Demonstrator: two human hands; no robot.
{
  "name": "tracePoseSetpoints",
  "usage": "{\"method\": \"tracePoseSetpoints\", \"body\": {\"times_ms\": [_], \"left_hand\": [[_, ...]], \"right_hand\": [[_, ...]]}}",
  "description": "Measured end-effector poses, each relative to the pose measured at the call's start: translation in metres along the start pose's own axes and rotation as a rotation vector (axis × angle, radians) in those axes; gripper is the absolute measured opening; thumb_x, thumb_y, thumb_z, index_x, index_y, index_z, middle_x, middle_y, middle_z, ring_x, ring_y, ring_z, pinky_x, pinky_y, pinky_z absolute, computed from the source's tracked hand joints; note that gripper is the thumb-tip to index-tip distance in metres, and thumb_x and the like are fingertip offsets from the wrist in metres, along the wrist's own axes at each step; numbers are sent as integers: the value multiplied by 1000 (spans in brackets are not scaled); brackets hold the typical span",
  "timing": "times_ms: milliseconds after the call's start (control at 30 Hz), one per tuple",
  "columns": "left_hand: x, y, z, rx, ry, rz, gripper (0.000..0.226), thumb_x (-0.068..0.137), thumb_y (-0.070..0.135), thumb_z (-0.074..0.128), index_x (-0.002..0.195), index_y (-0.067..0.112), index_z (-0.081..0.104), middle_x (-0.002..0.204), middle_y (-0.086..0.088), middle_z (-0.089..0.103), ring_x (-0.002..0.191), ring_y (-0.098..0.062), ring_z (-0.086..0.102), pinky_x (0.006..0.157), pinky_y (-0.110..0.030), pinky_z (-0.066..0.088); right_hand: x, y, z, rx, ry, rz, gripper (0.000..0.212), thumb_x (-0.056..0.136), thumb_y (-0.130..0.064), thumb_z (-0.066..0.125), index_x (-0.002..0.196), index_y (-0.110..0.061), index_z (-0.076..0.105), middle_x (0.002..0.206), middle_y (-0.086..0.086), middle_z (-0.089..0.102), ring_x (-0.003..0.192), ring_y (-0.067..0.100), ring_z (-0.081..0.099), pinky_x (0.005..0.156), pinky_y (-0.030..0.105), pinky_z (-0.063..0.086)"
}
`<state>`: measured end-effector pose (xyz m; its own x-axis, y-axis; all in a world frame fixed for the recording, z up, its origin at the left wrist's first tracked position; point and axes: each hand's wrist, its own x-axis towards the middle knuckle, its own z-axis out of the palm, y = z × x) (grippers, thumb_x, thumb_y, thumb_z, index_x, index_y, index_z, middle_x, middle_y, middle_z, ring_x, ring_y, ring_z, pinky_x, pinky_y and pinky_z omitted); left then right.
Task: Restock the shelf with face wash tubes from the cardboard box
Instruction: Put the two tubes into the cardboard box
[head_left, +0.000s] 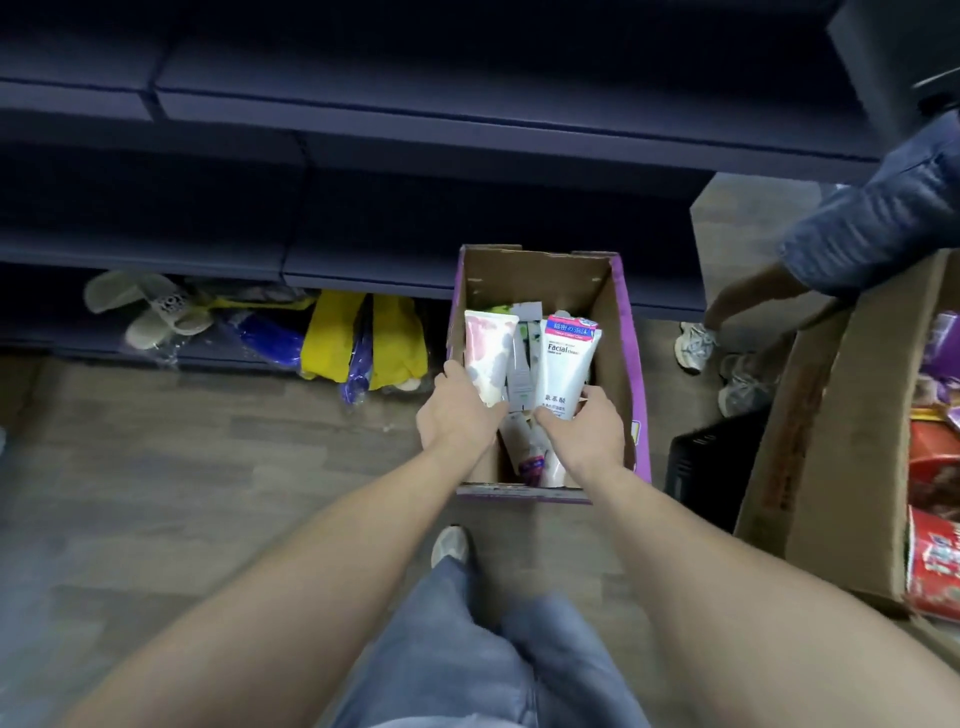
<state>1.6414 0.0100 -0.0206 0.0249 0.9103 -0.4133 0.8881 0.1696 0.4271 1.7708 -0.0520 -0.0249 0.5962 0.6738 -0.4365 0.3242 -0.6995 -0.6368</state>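
Note:
An open cardboard box (621, 332) with purple outer sides stands on the floor in front of dark blue shelves (415, 114). My left hand (457, 413) grips a pink and white face wash tube (487, 353) by its lower end. My right hand (584, 434) grips a white tube (563, 361) printed "Facial" with a pink and blue band at its top. Both tubes are held upright above the box opening. More tubes (524, 441) lie in the box below my hands, partly hidden.
The shelves are bare and dark. Slippers (150, 312) and yellow and blue packets (358, 338) lie under the lowest shelf. A larger cardboard box (831, 415) with red packages stands to the right. Another person's arm (857, 234) and shoes are at the right.

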Motion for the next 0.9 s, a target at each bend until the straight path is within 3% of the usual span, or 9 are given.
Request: {"method": "tracePoseSetpoints", "body": {"times_ms": [200,500,900], "left_hand": [[11,8,6,-10,-27,-46,58,79,47,70,118,14,43,121,-4,57,106,-27,61,78,-34,45],[17,19,24,-2,-48,-140,53,81,42,71,118,15,45,122,-4,59,108,-27,61,82,-35,46],[27,26,29,7,-75,-194,49,81,42,71,113,15,46,115,-3,63,105,-28,63,82,-34,48]], "right_hand": [[19,1,-3,-49,-41,27,36,79,-31,75,101,-22,48,108,1,65,84,19,56,66,29,42],[47,18,-11,-132,-112,32,52,75,-36,74,119,-16,54,118,4,63,100,26,64,78,40,55],[62,24,-21,-127,-151,49,53,78,-28,76,123,-16,51,117,1,66,102,23,63,71,31,47]]}}
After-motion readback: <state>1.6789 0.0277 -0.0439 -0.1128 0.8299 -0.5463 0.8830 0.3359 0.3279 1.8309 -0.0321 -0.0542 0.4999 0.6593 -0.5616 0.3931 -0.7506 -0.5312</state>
